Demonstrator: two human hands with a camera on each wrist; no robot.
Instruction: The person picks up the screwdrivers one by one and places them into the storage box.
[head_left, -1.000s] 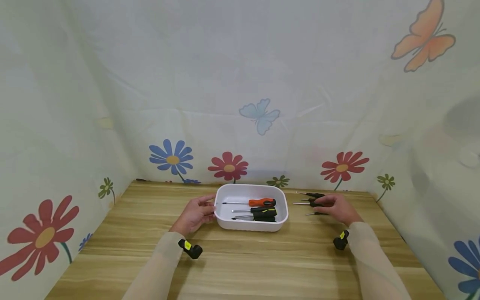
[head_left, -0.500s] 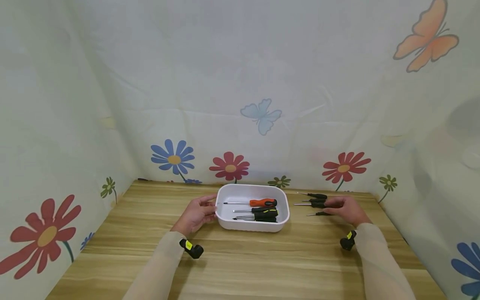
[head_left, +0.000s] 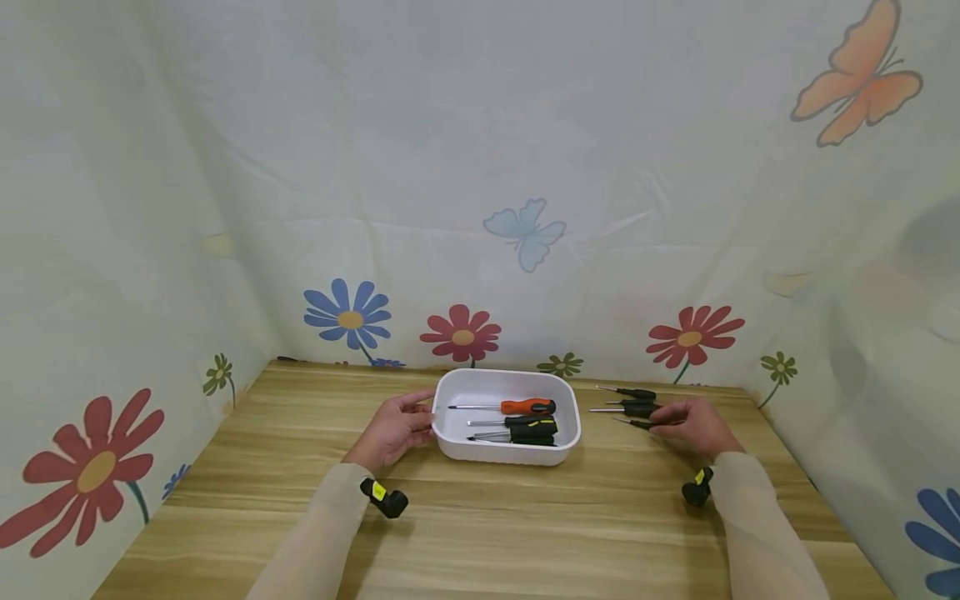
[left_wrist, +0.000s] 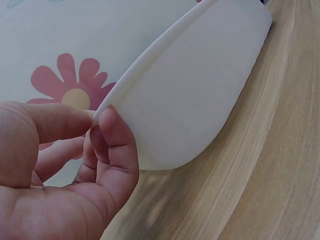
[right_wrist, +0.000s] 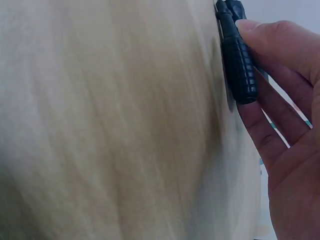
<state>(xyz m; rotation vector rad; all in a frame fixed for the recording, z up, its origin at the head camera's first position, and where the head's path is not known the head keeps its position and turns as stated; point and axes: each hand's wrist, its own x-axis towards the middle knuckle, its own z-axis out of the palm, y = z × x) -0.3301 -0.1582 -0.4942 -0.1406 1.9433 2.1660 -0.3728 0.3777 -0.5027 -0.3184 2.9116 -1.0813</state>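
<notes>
My left hand (head_left: pixel 395 429) pinches the left rim of a white rectangular tray (head_left: pixel 508 452), thumb outside and fingers on the other side in the left wrist view. Inside lie an orange-and-black screwdriver (head_left: pixel 525 407) and several black-handled screwdrivers (head_left: pixel 531 429). To the right of the tray, my right hand (head_left: pixel 693 423) holds the butt end of a small black screwdriver (head_left: pixel 639 424) between thumb and fingers. In the right wrist view its ribbed handle (right_wrist: pixel 240 70) sits close to the wooden surface. Two more black screwdrivers, a thicker one (head_left: pixel 637 408) and a slim one (head_left: pixel 641 394), lie just behind it.
The wooden table (head_left: pixel 517 533) runs back to a pale fabric backdrop (head_left: pixel 420 167) printed with flowers and butterflies. Fabric walls also close off the left and right sides. A black camera (head_left: pixel 386 500) is strapped to the left wrist, another (head_left: pixel 697 490) to the right.
My right hand has drawn back to the right, off the thicker screwdriver, then down onto the small nearest one. That one now lies at a slant, its tip farther back. Left hand and tray hold still.
</notes>
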